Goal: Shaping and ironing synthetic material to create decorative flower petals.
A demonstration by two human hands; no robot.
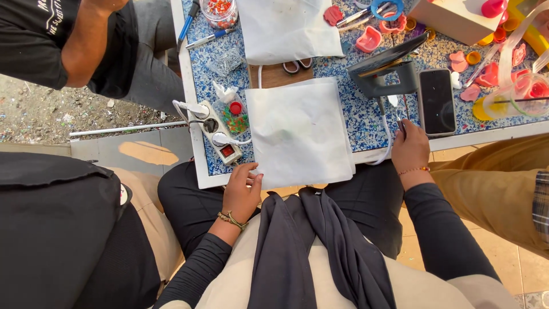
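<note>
While my left hand (240, 191) pinches the near left corner of the white parchment sheet (300, 134) between thumb and fingertips, my right hand (409, 150) rests at the table's near edge, fingers curled by the white cord (388, 137) below the grey iron (384, 71); whether they are closed on the cord or on some thin tool I cannot tell. Since the sheet overhangs the near edge of the speckled blue table (366, 123), a careless tug from my left could, I judge, slide it off and spill whatever lies under it. Any pull on the cord might drag the iron toward the black phone (436, 101) just right of it. Flat, square and faintly creased, the sheet lies between the power strip (214, 131) on the left and the iron.
</note>
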